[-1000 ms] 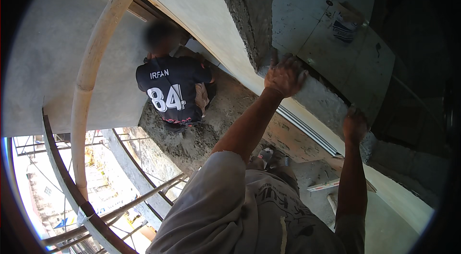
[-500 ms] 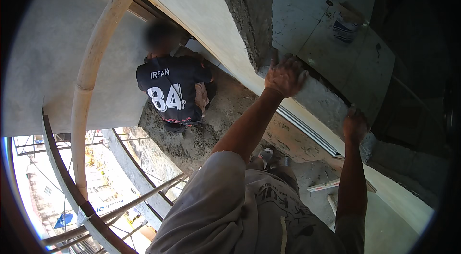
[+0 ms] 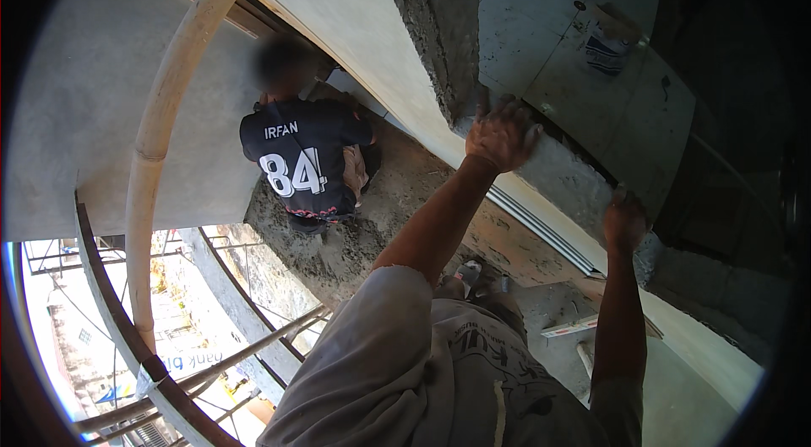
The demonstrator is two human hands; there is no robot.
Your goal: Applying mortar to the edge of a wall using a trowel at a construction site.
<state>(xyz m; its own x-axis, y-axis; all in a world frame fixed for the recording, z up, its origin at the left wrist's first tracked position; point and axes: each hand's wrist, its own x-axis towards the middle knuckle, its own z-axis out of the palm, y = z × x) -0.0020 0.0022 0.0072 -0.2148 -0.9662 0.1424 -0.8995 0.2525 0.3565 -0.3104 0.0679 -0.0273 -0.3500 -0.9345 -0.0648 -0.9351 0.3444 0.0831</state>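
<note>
My left hand (image 3: 504,134) lies on top of a rough concrete window sill (image 3: 564,175), close to the foot of an unfinished concrete pillar (image 3: 435,20). Its fingers are stretched out and spread, with nothing in them. Farther right along the same sill, my right hand (image 3: 626,220) is curled over the edge with its fingers bent and close together. Both arms reach forward from my body, and the sill runs diagonally between the two hands.
A co-worker in a dark jersey (image 3: 302,155) crouches at the left on a rough cement floor. A bamboo pole (image 3: 148,143) and curved railing (image 3: 110,303) border an open drop. Beyond the sill, a sack (image 3: 610,40) stands on a tiled floor. A level-like bar (image 3: 570,327) lies below.
Both of my hands stay in place on the sill. Far below, beyond the railing, a white and blue banner shows more of its face than before.
</note>
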